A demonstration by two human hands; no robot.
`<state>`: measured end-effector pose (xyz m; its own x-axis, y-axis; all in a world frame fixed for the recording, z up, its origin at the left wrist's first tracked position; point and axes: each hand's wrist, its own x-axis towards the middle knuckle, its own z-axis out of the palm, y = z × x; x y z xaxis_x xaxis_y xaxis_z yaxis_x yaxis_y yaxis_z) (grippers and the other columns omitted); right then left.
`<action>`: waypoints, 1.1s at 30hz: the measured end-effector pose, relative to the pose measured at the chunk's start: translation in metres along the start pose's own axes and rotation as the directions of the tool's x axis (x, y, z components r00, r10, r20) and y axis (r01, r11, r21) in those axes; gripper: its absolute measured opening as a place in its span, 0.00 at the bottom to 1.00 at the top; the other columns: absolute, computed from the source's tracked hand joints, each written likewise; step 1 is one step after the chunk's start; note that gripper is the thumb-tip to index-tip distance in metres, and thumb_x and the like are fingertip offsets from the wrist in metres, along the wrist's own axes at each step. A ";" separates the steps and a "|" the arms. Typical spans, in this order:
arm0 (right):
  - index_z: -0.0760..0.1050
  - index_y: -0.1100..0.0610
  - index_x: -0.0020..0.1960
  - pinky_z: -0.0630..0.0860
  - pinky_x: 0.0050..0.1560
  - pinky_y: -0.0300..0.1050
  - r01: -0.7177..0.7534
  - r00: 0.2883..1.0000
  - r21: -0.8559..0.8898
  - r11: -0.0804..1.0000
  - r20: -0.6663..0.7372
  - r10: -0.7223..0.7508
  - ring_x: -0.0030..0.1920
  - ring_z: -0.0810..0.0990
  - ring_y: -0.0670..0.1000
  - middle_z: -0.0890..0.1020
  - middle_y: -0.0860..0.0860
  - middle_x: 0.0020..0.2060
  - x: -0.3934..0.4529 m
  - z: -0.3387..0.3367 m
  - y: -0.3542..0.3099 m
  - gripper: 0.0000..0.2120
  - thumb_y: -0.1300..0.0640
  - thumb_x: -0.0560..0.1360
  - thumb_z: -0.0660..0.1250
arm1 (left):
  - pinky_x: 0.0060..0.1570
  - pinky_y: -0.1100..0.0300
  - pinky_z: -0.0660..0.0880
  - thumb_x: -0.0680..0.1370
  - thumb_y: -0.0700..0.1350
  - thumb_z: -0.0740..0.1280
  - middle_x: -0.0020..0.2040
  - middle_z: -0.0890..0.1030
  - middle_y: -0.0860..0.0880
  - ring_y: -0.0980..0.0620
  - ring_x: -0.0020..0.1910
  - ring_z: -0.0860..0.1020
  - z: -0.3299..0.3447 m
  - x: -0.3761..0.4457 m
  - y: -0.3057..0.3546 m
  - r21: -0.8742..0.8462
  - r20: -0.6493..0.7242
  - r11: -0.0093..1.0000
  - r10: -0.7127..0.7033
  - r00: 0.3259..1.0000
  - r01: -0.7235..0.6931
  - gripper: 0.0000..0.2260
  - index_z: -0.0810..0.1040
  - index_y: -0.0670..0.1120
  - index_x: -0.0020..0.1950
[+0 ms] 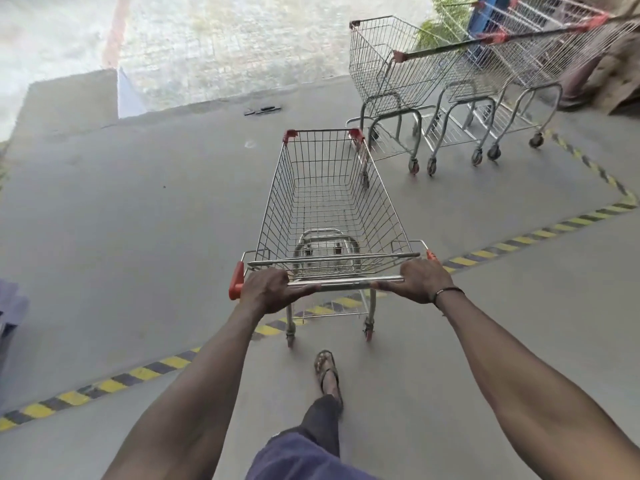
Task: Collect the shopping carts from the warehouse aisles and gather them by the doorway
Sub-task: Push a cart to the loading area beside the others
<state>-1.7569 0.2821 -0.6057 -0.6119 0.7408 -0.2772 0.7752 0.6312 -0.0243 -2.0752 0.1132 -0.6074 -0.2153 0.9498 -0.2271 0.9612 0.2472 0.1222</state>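
Left hand (268, 289) and right hand (424, 280) both curled around push bar (346, 282) of empty shopping cart (329, 202), centre frame on concrete floor (138, 220). Nested carts (450, 88) parked at 1 o'clock, near hazard tape (519, 242).

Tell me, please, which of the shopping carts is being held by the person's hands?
The lone cart in the middle: the left hand and right hand grip its handle bar. The nested carts at upper right stand untouched.

Nested carts (540, 46) — far ends cropped, blurred.
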 end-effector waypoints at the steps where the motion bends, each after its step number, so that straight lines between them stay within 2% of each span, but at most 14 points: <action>1: 0.72 0.56 0.31 0.66 0.76 0.64 0.000 1.000 0.005 1.000 0.000 0.000 0.34 0.76 0.50 0.78 0.49 0.32 0.019 -0.006 0.004 0.54 0.09 0.59 0.33 | 0.35 0.54 0.70 0.66 0.88 0.47 0.27 0.76 0.50 0.49 0.29 0.76 -0.005 0.021 -0.004 -0.001 0.000 1.000 -0.003 1.000 0.003 0.44 0.69 0.47 0.29; 4: 0.72 0.54 0.30 0.62 0.80 0.67 0.000 1.000 -0.010 1.000 0.018 0.000 0.34 0.76 0.50 0.78 0.49 0.32 0.074 -0.019 0.022 0.50 0.09 0.64 0.38 | 0.37 0.53 0.72 0.64 0.89 0.45 0.28 0.76 0.49 0.49 0.30 0.76 -0.023 0.081 -0.014 -0.008 0.013 1.000 -0.006 1.000 0.006 0.46 0.71 0.46 0.29; 6: 0.74 0.54 0.31 0.65 0.78 0.67 -0.014 1.000 -0.005 1.000 0.020 0.014 0.37 0.78 0.52 0.79 0.49 0.33 0.112 -0.026 0.035 0.50 0.10 0.65 0.40 | 0.36 0.53 0.71 0.64 0.89 0.45 0.28 0.76 0.49 0.49 0.30 0.76 -0.034 0.121 -0.019 -0.011 0.015 1.000 -0.002 1.000 0.002 0.46 0.71 0.46 0.28; 8: 0.75 0.55 0.32 0.66 0.77 0.66 -0.023 1.000 -0.001 1.000 0.008 0.023 0.38 0.79 0.53 0.80 0.49 0.35 0.148 -0.035 0.050 0.53 0.09 0.63 0.37 | 0.36 0.53 0.70 0.65 0.89 0.46 0.28 0.75 0.49 0.49 0.30 0.76 -0.045 0.160 -0.021 0.004 0.014 1.000 0.006 1.000 -0.006 0.45 0.71 0.46 0.28; 10: 0.77 0.54 0.34 0.62 0.79 0.68 -0.028 0.999 0.002 1.000 0.025 0.028 0.40 0.79 0.53 0.81 0.49 0.36 0.179 -0.046 0.064 0.54 0.09 0.62 0.36 | 0.37 0.53 0.71 0.67 0.87 0.49 0.28 0.76 0.49 0.49 0.30 0.76 -0.055 0.195 -0.021 0.004 0.028 1.000 0.006 1.000 -0.006 0.44 0.71 0.46 0.28; 13: 0.76 0.54 0.35 0.56 0.81 0.68 -0.039 0.999 0.022 0.999 0.017 0.039 0.40 0.78 0.52 0.80 0.48 0.37 0.224 -0.061 0.087 0.49 0.10 0.67 0.44 | 0.35 0.53 0.74 0.70 0.85 0.54 0.26 0.75 0.49 0.49 0.29 0.76 -0.066 0.246 -0.018 -0.009 0.027 1.000 -0.001 1.000 0.001 0.41 0.69 0.47 0.27; 20: 0.74 0.55 0.33 0.69 0.74 0.65 0.007 1.000 0.042 0.999 0.013 -0.007 0.38 0.78 0.51 0.79 0.48 0.35 0.333 -0.097 0.154 0.50 0.09 0.64 0.43 | 0.34 0.54 0.71 0.69 0.86 0.52 0.25 0.74 0.49 0.48 0.28 0.76 -0.083 0.366 -0.006 -0.003 0.005 1.000 -0.030 1.000 0.030 0.42 0.68 0.46 0.26; 23: 0.74 0.55 0.33 0.64 0.77 0.67 0.042 0.999 0.024 0.999 0.006 -0.042 0.38 0.78 0.50 0.79 0.48 0.36 0.391 -0.112 0.188 0.49 0.10 0.66 0.44 | 0.33 0.55 0.67 0.68 0.87 0.49 0.26 0.75 0.49 0.49 0.29 0.76 -0.093 0.421 0.002 0.000 -0.003 0.998 -0.057 0.998 0.057 0.43 0.69 0.46 0.26; 27: 0.75 0.54 0.34 0.55 0.81 0.70 0.086 0.996 -0.022 0.996 0.022 -0.086 0.41 0.78 0.52 0.80 0.48 0.38 0.464 -0.131 0.229 0.48 0.10 0.67 0.43 | 0.33 0.54 0.67 0.65 0.89 0.45 0.27 0.76 0.49 0.49 0.30 0.76 -0.105 0.488 0.012 -0.033 -0.015 0.993 -0.111 0.994 0.110 0.45 0.69 0.46 0.26; 30: 0.74 0.54 0.34 0.53 0.82 0.71 0.117 0.992 -0.032 0.993 0.048 -0.116 0.41 0.78 0.53 0.78 0.48 0.35 0.509 -0.147 0.252 0.47 0.10 0.67 0.44 | 0.34 0.53 0.66 0.62 0.90 0.42 0.27 0.75 0.50 0.49 0.30 0.76 -0.113 0.529 0.017 -0.064 -0.016 0.988 -0.144 0.989 0.143 0.46 0.68 0.46 0.26; 33: 0.74 0.54 0.34 0.53 0.82 0.71 0.145 0.987 -0.021 0.989 0.069 -0.143 0.42 0.79 0.55 0.78 0.49 0.35 0.554 -0.161 0.268 0.48 0.10 0.66 0.44 | 0.36 0.52 0.69 0.65 0.89 0.45 0.27 0.75 0.50 0.48 0.30 0.76 -0.122 0.565 0.018 -0.069 -0.003 0.983 -0.171 0.985 0.171 0.45 0.68 0.46 0.26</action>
<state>-1.9133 0.8992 -0.6114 -0.7041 0.6252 -0.3366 0.6751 0.7364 -0.0443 -2.2011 0.6779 -0.6152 -0.3772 0.8940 -0.2417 0.8962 0.4181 0.1481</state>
